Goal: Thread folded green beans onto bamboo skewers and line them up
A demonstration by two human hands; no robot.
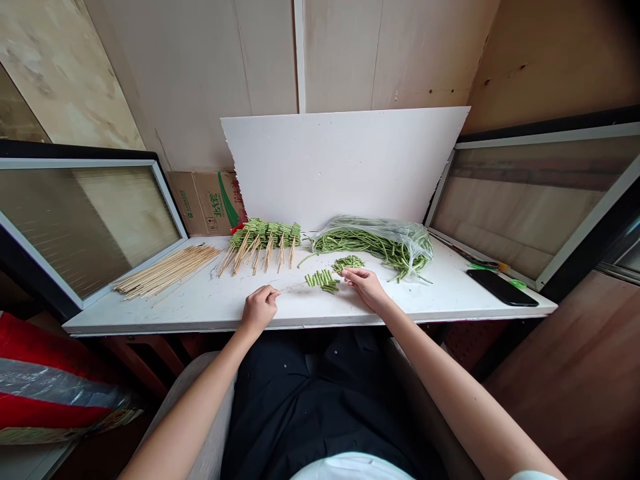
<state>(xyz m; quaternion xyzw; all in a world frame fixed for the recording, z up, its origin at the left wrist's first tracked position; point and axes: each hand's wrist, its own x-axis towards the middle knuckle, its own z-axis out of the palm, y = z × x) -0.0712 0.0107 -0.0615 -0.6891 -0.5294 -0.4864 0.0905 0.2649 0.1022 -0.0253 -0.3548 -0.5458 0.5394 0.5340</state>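
Spanning the space between the hands, a bean skewer [320, 277] sits above the front middle of the tabletop [210, 317], its short green segments packed side by side across a thin, pale stick that blurs towards the left. The left hand [261, 309] has its grip closed on the stick's left end; the right hand [363, 287] pinches at the right end of the row, though I cannot tell whether on the tip or a segment. Loose cut segments [331, 288] lie just beside the row, with a heap of cut beans [349, 263] behind. Farther back are long beans in a clear plastic bag [370, 240] and, to the left, filled skewers [267, 235]. Bare bamboo sticks [167, 270] lie near the left edge, a black phone [501, 287] near the right. Bare surface opens between sticks and left hand, and between right forearm and phone; the front edge runs close below both hands.
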